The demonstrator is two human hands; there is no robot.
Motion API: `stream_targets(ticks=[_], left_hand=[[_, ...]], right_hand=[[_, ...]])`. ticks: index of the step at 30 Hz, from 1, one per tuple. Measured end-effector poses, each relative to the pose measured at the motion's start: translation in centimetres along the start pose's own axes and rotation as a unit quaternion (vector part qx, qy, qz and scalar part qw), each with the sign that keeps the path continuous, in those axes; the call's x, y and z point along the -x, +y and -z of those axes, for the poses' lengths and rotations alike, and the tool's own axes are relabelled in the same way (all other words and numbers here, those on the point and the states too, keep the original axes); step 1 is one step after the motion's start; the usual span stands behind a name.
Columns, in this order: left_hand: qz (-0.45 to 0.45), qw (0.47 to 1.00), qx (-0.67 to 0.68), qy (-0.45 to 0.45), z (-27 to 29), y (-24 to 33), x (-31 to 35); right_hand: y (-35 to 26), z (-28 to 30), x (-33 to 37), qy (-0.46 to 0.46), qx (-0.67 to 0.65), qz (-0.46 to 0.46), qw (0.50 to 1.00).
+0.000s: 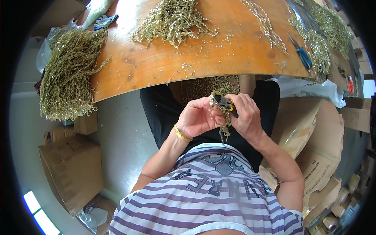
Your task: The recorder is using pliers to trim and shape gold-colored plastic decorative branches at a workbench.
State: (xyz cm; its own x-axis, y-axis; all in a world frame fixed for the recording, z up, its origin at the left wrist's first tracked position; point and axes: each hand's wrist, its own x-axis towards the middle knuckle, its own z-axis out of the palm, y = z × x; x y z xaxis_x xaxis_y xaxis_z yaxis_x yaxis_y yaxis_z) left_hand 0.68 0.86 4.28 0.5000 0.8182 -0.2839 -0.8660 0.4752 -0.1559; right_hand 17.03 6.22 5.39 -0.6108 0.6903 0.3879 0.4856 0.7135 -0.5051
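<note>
Over my lap, my left hand (197, 117) pinches a short bunch of gold glittery strands (224, 127) that hangs down between my two hands. My right hand (246, 115) is closed round a pair of pliers or cutters (222, 101) with a dark metal head and yellow-marked handles. The tool's jaws lie against the upper end of the bunch; whether they are closed on it I cannot tell. Below the table edge, just beyond my hands, a box (209, 88) holds many small gold beads or trimmings.
An orange-brown wooden table (156, 64) curves ahead, strewn with loose bits. On it lie a large gold strand bundle (72, 74), another bundle (172, 23), blue-handled pliers (301, 54) and a glove (105, 21). Cardboard boxes (72, 170) stand left, open cartons (309, 133) right.
</note>
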Motion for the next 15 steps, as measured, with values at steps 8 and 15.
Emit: stream_targets(ticks=[8,15], left_hand=[[-0.264,0.906,-0.322,0.078,0.4,-1.4,-0.7],[-0.314,0.836,-0.443,0.083,1.6,-0.6,-1.2]], right_hand=[[0.4,-0.2,0.1,0.022,0.011,-0.054,0.998],[0.2,-0.2,0.2,-0.016,0.016,-0.052,0.998]])
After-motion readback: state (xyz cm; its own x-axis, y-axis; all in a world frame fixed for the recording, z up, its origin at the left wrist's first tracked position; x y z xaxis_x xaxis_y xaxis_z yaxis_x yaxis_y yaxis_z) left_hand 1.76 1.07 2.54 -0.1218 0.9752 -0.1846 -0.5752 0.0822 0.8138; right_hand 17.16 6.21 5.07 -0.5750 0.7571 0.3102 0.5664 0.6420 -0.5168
